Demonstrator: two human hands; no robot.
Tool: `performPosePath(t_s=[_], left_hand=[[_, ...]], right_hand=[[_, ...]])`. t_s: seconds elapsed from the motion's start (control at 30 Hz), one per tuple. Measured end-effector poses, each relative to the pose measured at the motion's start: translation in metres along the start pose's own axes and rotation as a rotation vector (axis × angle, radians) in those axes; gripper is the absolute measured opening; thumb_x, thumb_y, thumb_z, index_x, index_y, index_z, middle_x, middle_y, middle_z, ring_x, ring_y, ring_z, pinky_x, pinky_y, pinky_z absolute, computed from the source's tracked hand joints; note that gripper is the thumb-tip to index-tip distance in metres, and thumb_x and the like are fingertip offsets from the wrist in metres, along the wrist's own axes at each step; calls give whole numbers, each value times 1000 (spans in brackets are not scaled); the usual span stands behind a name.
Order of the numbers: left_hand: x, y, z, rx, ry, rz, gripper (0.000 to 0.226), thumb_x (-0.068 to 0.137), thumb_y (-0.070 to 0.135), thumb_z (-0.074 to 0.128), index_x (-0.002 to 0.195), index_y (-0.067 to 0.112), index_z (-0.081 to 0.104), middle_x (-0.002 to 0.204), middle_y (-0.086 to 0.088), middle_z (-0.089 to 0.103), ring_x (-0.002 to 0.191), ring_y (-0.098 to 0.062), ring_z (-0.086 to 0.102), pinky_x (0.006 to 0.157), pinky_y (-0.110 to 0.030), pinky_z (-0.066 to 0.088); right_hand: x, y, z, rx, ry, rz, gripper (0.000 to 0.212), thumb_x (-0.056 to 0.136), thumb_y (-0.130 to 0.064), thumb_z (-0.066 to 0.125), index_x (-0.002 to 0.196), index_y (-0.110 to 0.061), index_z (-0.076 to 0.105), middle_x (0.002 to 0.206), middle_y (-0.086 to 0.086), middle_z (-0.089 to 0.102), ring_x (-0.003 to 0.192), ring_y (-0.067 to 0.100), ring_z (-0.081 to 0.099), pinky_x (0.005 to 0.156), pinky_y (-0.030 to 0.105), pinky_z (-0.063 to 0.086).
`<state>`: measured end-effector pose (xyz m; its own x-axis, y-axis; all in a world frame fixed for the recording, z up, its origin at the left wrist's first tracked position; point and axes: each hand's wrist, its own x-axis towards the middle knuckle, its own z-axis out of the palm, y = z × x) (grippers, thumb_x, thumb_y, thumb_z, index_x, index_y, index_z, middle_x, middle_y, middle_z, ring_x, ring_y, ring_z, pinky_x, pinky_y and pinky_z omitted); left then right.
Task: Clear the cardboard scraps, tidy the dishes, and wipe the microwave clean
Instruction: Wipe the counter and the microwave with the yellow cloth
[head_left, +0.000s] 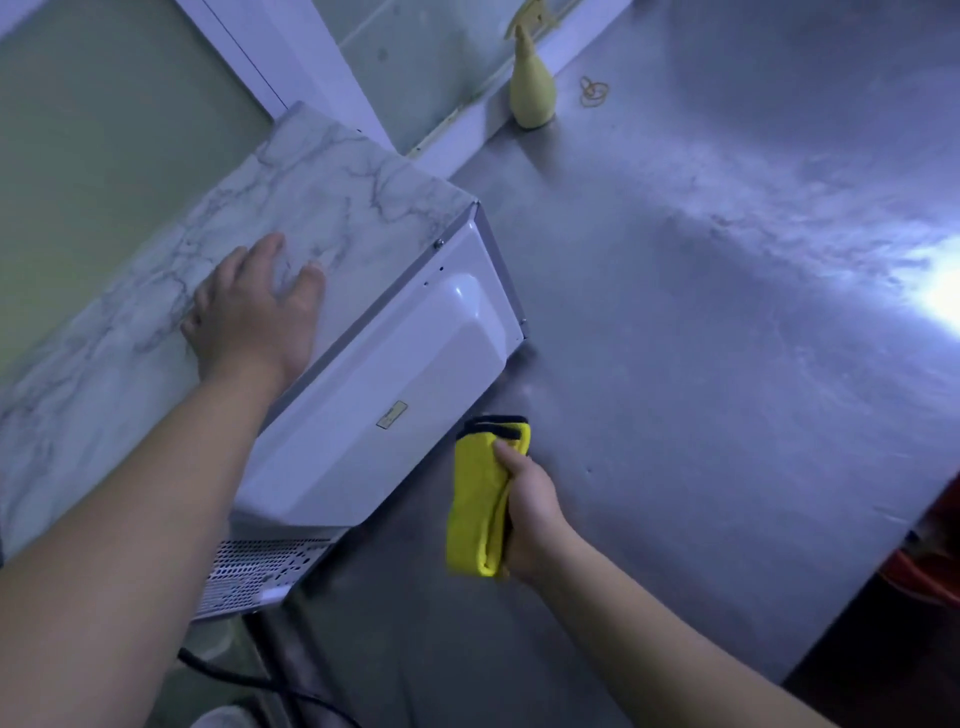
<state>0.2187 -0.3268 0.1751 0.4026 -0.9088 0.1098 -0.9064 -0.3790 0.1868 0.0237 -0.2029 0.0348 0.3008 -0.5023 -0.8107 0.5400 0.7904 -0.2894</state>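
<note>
Hands: head view only. Left hand (254, 306) lies palm down, fingers spread, on top of the microwave (395, 395). Right hand (530, 514) is well apart from it, fingers curled round a folded yellow cloth (480, 504).
Cloth: held upright just off the microwave's white side panel, not touching it. Dark trim on its top edge.
Microwave: sits skewed on the stainless counter (727, 364). Its top has a marble-pattern covering (311, 192), there's a small sticker (391, 414) on the white panel, and a perforated vent grille (260, 571) at the near end.
Cord: dark cable (249, 680) trails below the grille toward the bottom edge of the frame.
Spray bottle: yellow (531, 88), upright at the back against the sill. Rubber bands (594, 91) lie just beside it.
Scraps/dishes: none in frame.
Step (my read): wipe phase. Left hand braces, and the cloth is about to go onto the side panel.
Risk 1: steel looks slick, so a sideways push from the cloth could slide the unit if the bracing hand eases off.
Risk 2: near end looks close to the counter edge, though I can't tell for sure. A shove that way could tip it or pull the cord taut.
Risk 3: cloth could snag on the grille holes.
Risk 4: rubbing the covering's edge could lift it.
</note>
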Motion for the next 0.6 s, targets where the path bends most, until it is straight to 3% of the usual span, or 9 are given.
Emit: performPosePath(t_s=[0.1,0.17,0.23,0.27,0.37,0.5,0.6], left_hand=[[2,-1,0,12,7,-7,66,85,68,35,146,44,38,160,3,32,146,-27,26,119,-50,15],[3,-1,-1,9,11,-6,65,85,68,36,146,43,38,160,3,32,146,-27,26,119,-50,15],[3,-1,-1,11,6,0,66,85,68,35,146,43,38,160,3,31,146,-28,26,119,-50,16],[3,-1,-1,11,2,0,67,85,68,35,147,43,38,160,2,31,146,-29,26,119,-51,15],[3,-2,-1,-3,7,-4,67,84,68,34,146,43,39,159,3,32,146,-29,26,118,-51,14],[3,-4,2,-10,13,-10,66,83,69,34,145,45,38,159,5,32,146,-26,25,117,-49,12],[4,-4,3,-23,16,-13,65,83,70,34,144,46,38,158,7,33,146,-25,25,117,-48,12]], right_hand=[[-16,-31,-4,-126,136,-551,17,93,-37,58,104,-29,68,95,-7,67,95,21,59,82,30,48],[-32,-57,13,-209,96,-962,26,96,-29,52,117,-35,66,110,-16,68,108,12,59,97,20,45],[-31,-68,39,-425,101,-1275,50,93,-17,50,142,-28,53,145,-5,55,131,11,49,115,36,33],[-27,-70,53,-581,121,-1380,59,89,-14,50,147,-26,48,155,0,44,139,15,42,117,48,29],[-13,-58,84,-827,112,-1465,72,75,-10,49,145,-24,52,160,4,35,146,26,32,113,64,19],[26,-35,72,-793,186,-1689,68,68,-4,51,134,-13,63,150,11,50,144,32,35,110,71,16],[52,-12,55,-897,117,-1791,73,72,-11,47,144,-23,51,159,4,35,151,28,22,117,68,5]])
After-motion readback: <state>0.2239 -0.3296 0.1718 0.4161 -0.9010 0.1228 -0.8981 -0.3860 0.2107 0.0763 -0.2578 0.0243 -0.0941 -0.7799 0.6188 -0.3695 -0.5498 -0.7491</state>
